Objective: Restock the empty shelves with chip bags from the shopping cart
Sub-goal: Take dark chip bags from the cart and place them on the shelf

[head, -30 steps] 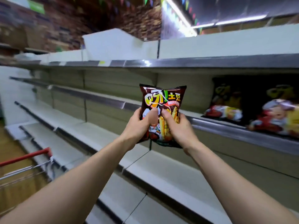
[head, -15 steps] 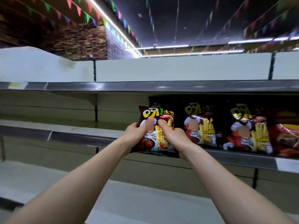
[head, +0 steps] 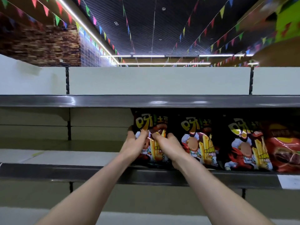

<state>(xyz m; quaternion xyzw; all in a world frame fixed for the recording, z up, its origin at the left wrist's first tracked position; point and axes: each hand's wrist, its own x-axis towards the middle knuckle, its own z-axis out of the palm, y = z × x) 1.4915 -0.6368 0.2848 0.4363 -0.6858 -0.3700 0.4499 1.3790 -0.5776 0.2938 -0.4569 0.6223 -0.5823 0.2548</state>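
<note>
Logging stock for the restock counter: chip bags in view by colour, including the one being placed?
Black: 3 (held black bag, middle black bag, right black bag)
Red: 1 (red bag)
Total: 4 visible from the front; any bags behind them are hidden.

Shop interior: dark slatted ceiling (head: pixel 142 26) crossed by strings of coloured pennants (head: pixel 59 7); long strip lights (head: pixel 162 63) run beneath it; a brick-patterned wall (head: pixel 40 46) stands upper left, blurred.
</note>
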